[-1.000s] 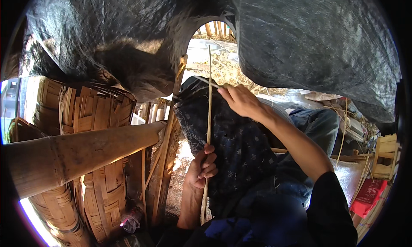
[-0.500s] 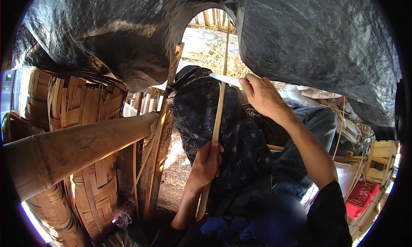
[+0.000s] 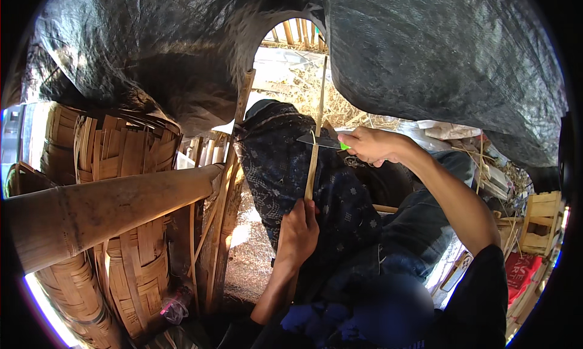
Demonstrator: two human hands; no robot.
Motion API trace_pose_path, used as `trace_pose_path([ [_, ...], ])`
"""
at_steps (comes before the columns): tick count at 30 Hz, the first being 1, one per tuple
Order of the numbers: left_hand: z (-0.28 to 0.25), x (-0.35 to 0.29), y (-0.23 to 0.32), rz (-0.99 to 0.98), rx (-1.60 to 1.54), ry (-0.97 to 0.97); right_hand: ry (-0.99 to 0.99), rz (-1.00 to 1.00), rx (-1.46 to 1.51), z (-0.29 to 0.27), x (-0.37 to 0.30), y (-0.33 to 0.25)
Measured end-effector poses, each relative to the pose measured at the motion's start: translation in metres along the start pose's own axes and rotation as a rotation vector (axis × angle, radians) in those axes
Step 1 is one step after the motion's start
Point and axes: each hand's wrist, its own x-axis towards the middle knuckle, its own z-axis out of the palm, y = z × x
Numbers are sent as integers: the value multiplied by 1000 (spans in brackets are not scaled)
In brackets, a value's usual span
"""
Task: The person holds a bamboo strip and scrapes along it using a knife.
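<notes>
A long bamboo strip [image 3: 311,176] runs from beside my body, over a dark patterned cloth [image 3: 273,161] on my leg, toward the bright gap ahead. My left hand [image 3: 297,230] is closed round its lower part. My right hand [image 3: 376,145] grips a knife [image 3: 325,142] with a bright green part at the handle. The knife's dark-looking blade lies across the strip, ahead of my left hand. A thin pale sliver [image 3: 313,133] curls up where blade and strip meet.
A thick bamboo pole [image 3: 115,212] juts in from the left, before woven bamboo baskets [image 3: 130,276]. Upright bamboo slats [image 3: 221,227] stand left of my leg. Dark plastic sheeting [image 3: 437,51] hangs ahead. At the right are a red bag [image 3: 522,276] and a wooden crate [image 3: 540,224].
The knife has come nearer to me along the strip, and its blade has turned from bright to dark. A sliver now curls at the blade. My left hand still holds the strip.
</notes>
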Motion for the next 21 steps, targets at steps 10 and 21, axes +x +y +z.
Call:
trace_pose_path([
  [10,4,-3,-4,-10,71,-30,68,-203,321,13,-2,11],
  [21,2,-9,-15,28,13,-37,434,-494,-226,30,-35,23],
])
